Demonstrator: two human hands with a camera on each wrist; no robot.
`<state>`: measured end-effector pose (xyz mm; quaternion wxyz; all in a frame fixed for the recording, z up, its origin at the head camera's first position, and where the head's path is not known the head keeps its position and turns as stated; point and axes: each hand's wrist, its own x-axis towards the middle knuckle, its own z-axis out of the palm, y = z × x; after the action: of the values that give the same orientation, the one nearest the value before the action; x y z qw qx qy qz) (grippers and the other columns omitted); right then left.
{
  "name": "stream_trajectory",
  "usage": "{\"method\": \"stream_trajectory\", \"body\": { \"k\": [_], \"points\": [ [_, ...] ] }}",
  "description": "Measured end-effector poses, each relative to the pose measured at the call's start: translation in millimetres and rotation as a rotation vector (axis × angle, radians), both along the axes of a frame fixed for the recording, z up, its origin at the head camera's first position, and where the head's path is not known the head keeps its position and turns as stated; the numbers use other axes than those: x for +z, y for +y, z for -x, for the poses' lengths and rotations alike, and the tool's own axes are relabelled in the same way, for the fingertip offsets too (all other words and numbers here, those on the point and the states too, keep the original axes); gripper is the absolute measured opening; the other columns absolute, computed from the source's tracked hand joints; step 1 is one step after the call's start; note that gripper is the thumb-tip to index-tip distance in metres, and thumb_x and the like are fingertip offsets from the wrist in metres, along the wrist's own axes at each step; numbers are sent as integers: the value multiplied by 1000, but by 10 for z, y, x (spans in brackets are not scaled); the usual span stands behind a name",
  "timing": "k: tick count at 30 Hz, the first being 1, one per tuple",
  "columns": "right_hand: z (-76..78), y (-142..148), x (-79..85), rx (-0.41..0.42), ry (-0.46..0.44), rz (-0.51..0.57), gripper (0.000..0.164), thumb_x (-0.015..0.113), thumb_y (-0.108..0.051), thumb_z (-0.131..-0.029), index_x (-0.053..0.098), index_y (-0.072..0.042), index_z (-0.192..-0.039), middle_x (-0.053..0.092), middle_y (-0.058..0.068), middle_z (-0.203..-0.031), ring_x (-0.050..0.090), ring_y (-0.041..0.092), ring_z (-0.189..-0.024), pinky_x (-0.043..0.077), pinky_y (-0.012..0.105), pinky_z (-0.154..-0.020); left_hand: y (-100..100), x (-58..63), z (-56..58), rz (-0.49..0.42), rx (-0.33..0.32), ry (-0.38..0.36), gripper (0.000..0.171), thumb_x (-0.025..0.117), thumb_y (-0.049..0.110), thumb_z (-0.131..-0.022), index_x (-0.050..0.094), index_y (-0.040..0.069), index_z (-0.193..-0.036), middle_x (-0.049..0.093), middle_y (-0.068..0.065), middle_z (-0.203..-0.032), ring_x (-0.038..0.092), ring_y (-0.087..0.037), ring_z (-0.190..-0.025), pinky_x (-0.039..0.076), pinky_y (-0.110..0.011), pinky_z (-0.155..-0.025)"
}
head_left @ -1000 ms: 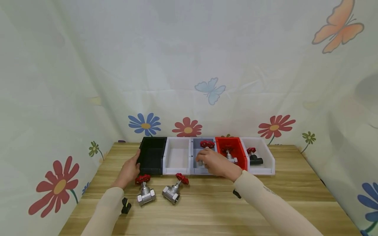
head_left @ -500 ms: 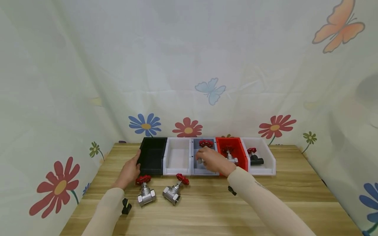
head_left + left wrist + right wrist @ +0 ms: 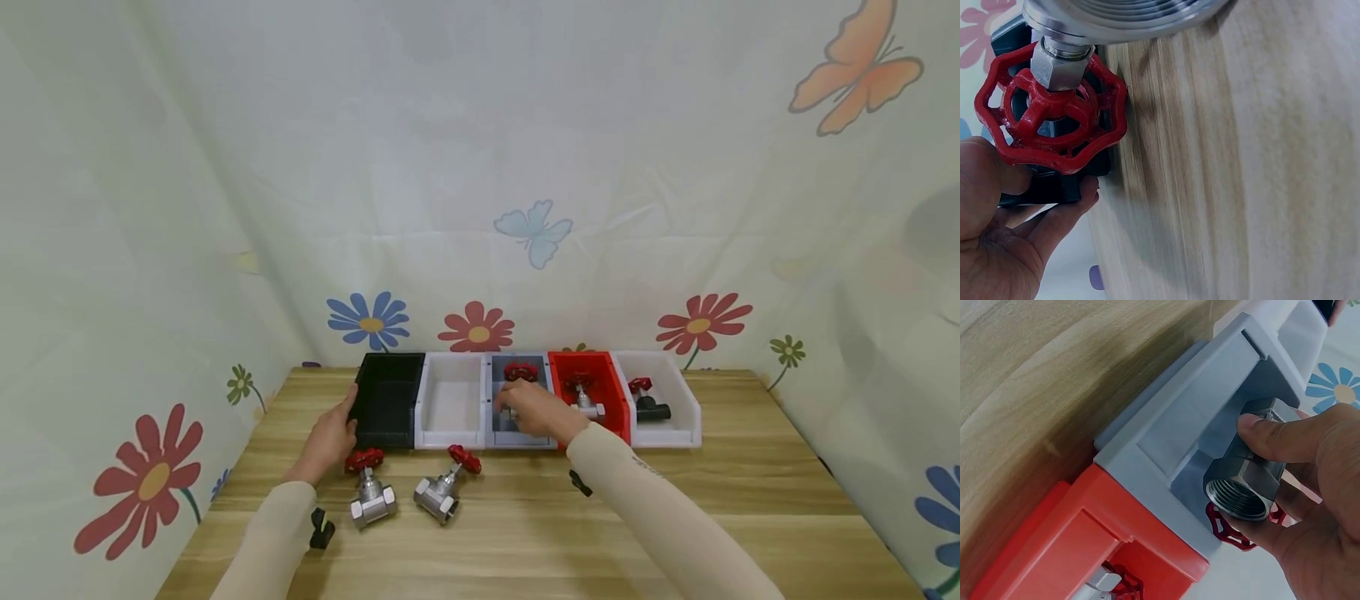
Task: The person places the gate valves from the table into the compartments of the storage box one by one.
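Observation:
My right hand is at the grey bin, gripping a gate valve by its metal body between thumb and fingers. The valve's red handwheel points toward the back wall. My left hand holds the side wall of the black bin, with thumb and fingers on either side of it in the left wrist view. Just in front of that bin lies one valve with a red handwheel. Another valve lies to its right on the wooden table.
Between the black and grey bins stands a white bin. Right of the grey one, a red bin holds a valve. The rightmost white bin contains a black valve with a red handle. A patterned curtain hangs behind.
The right hand and the gripped valve have shifted slightly left within the grey bin, and the right forearm has swung left. My left hand keeps its place on the black bin.

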<state>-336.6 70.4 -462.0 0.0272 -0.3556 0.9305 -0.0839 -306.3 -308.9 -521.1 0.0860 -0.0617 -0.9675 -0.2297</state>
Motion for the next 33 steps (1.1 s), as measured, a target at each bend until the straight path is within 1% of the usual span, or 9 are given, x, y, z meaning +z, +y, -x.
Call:
{"method": "stream_trajectory", "body": {
  "k": [2,6,9,13,16,22,29,33],
  "points": [
    [16,-14,-13,-1,-7,-5,37,69,5,-84,72,-12,-116,68,4,-119,63,19,-107,54,34,-97,0,-2,0,2,5,-7,68,53,0,-94,22,0,-155,51,-36,-136,58,-29,-81,53,-45,-77],
    [57,-50,-52,-26,-37,-27,36,69,4,-84,72,-14,-115,68,3,-121,62,19,-108,53,35,-100,1,5,-6,3,11,-11,68,53,0,-94,22,0,-155,48,-35,-140,58,-31,-86,53,-49,-84],
    [76,-70,-80,-46,-63,-48,36,70,3,-85,72,-15,-115,68,3,-122,61,19,-110,51,36,-102,4,8,-12,0,6,-5,68,53,-1,-94,22,-1,-155,50,-36,-137,58,-29,-83,53,-48,-81],
    [85,-74,-106,-39,-67,-62,35,70,2,-85,71,-15,-116,68,3,-120,62,19,-108,51,36,-102,12,8,-10,-2,0,2,68,53,0,-94,22,-1,-155,54,-37,-132,57,-27,-76,52,-45,-74],
    [102,-66,-132,-30,-59,-66,35,69,2,-85,71,-14,-116,68,3,-119,62,19,-108,52,35,-101,21,7,-9,0,3,1,68,53,0,-94,22,-1,-155,54,-37,-132,58,-27,-77,53,-47,-77],
    [141,-50,-193,-40,-63,-75,36,69,5,-84,72,-14,-114,68,3,-118,63,19,-109,52,35,-100,28,4,-9,2,9,-6,68,52,0,-94,22,0,-155,50,-36,-137,59,-30,-85,53,-52,-87],
    [157,-67,-242,-58,-67,-87,36,69,4,-85,71,-17,-114,67,3,-121,62,18,-110,52,34,-100,36,4,-20,2,9,-1,67,52,0,-95,22,-1,-155,49,-36,-138,61,-32,-90,52,-55,-91],
    [162,-75,-255,-60,-57,-81,35,70,4,-84,72,-17,-112,68,2,-119,63,18,-108,53,34,-99,39,9,-25,-2,9,-6,67,51,0,-95,22,-1,-155,48,-36,-138,61,-33,-92,50,-57,-94]
  ]
}}
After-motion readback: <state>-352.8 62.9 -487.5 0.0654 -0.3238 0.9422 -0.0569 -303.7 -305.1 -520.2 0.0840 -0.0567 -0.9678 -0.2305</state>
